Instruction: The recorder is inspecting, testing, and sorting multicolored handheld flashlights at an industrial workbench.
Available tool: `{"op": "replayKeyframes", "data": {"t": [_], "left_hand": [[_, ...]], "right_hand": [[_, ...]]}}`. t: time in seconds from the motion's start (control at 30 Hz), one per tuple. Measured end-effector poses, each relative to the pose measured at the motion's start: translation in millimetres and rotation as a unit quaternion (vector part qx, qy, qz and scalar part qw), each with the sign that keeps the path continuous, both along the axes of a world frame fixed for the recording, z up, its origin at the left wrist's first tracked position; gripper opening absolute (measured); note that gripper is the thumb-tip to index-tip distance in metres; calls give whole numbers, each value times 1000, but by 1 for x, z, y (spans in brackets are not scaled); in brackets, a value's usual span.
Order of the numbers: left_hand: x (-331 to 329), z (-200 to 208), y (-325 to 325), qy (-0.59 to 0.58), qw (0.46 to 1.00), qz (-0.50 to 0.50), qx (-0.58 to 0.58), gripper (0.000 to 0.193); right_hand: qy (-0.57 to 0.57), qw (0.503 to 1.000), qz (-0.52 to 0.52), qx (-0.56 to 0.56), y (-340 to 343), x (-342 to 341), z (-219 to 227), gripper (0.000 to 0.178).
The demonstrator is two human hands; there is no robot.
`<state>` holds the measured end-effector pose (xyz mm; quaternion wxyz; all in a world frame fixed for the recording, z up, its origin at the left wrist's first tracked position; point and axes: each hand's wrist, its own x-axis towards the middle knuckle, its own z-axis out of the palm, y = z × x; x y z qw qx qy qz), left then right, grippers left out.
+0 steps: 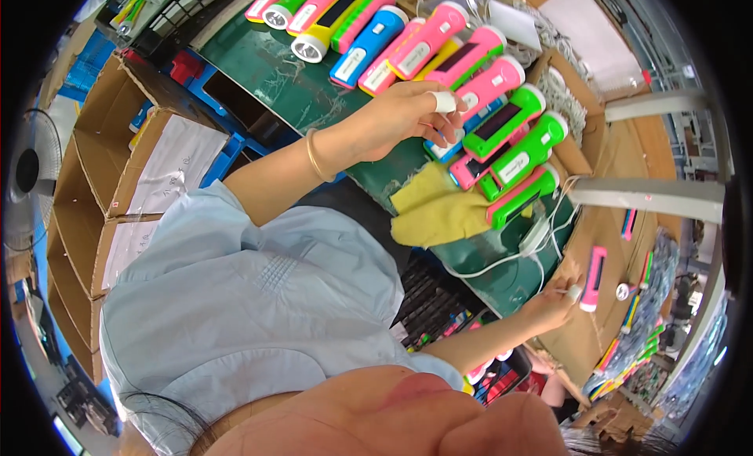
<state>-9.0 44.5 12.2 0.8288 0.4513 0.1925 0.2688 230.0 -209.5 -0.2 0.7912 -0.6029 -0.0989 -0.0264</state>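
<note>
My left hand (420, 117) is over the green table (267, 79), its fingers loosely bent and apart, with a white cover on one finger. Just beyond its fingertips lies a pink flashlight (496, 86) in a row of pink, green, blue and yellow ones. Below that, a green flashlight (514, 120) with a dark panel leans on others. My right hand (555, 305) reaches past the table's right end, fingers stretched out, one with a white cover. Beside its fingertips a pink flashlight (594, 277) with a dark panel is over brown cardboard; whether they touch is unclear.
A yellow cloth (439, 209) lies near the table's front edge, next to a white cable (502, 260). A grey post (647, 199) rises at the right. More flashlights lie beyond the cardboard sheet (569, 350). Cardboard compartments (86, 213) and a fan (30, 174) stand at left.
</note>
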Motion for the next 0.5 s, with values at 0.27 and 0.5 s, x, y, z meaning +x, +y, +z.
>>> {"op": "replayKeyframes", "data": {"t": [0.27, 0.5], "left_hand": [[-12, 11, 165, 141, 881, 255, 372, 23], [17, -35, 370, 524, 647, 182, 523, 36]], "right_hand": [[-289, 884, 166, -328, 61, -108, -52, 15], [-342, 837, 133, -406, 68, -126, -73, 10]]}}
